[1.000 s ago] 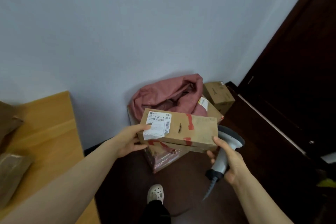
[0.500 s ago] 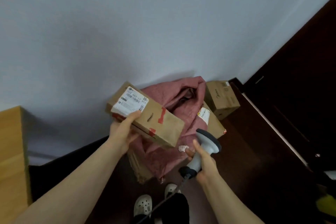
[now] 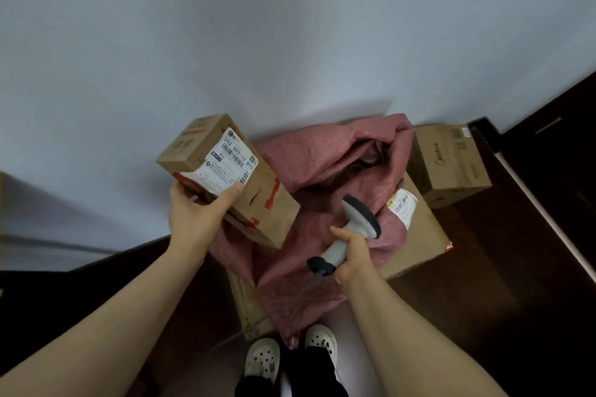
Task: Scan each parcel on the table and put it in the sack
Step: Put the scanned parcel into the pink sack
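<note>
Left hand [image 3: 196, 216] grips the near end of the parcel [image 3: 258, 203], thumb on its label. The parcel is in the air, tilted with its far end down, over the left side of the sack [image 3: 322, 164] and not yet inside.

The sack lies crumpled on the floor against the wall, its mouth towards the upper right. I can't tell what's inside.

The scanner [image 3: 358, 219] is over the sack and its head points away from the label, so I'd say the scan is done and this is the drop step. There is no beam or beep to confirm that.

Right hand [image 3: 353, 251] is wrapped round the scanner handle.

A carton [image 3: 422, 245] sits partly under the sack, and a second box [image 3: 451, 164] stands right of it.

Left to do: get this parcel into the mouth. The table is out of view, so the remaining count is unknown.
</note>
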{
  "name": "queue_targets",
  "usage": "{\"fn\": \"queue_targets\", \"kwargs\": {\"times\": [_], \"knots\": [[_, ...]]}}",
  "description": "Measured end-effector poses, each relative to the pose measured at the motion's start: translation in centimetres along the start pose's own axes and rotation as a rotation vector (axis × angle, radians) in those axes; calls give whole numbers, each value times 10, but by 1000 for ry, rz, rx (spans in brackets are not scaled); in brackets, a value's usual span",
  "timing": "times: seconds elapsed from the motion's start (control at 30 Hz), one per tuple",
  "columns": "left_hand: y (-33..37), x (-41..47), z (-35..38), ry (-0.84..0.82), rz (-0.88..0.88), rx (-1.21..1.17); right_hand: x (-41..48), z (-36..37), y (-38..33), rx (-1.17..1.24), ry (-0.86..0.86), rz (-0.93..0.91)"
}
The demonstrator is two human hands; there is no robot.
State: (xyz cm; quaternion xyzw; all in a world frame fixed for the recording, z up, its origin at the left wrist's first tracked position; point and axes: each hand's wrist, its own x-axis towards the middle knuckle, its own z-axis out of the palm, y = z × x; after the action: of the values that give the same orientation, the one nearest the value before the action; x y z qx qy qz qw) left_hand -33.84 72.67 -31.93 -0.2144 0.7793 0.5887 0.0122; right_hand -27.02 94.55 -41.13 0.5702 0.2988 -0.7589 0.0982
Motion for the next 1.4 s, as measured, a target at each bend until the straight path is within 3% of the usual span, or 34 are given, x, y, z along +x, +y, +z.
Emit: {"fn": "queue_targets", "kwargs": {"times": [0.2,0.27,0.33,0.47,0.53,0.6,0.73,0.8,0.97,1.13,1.3,1.4], "knots": [[3,-9,49,-242,133,233,-73,-53,-5,57,136,-149],[0,-15,70,-379,106,306,-85,-67,-10,74,164,-182],[-6,-17,88,-572,-13,368,-92,-72,-14,89,188,-212],[-13,-16,118,-812,-546,314,-93,-80,-18,63,192,-279],[-24,-11,130,-804,-689,257,-91,-82,-18,70,197,-299],[-39,-8,138,-705,-708,216,-91,-83,-17,60,169,-326],[-54,-13,137,-599,-464,548,-96,-78,-10,21,121,-347],[-51,-12,126,-577,-430,632,-100,-76,-5,18,120,-323],[-26,-16,85,-522,-378,465,-118,-75,11,3,204,-214],[6,-38,35,-538,-299,446,-163,-74,33,11,247,-213],[34,-74,-22,-543,-263,411,-220,-61,58,54,27,-205],[51,-104,-63,-517,-200,416,-253,-51,75,-67,-105,-210]]}}
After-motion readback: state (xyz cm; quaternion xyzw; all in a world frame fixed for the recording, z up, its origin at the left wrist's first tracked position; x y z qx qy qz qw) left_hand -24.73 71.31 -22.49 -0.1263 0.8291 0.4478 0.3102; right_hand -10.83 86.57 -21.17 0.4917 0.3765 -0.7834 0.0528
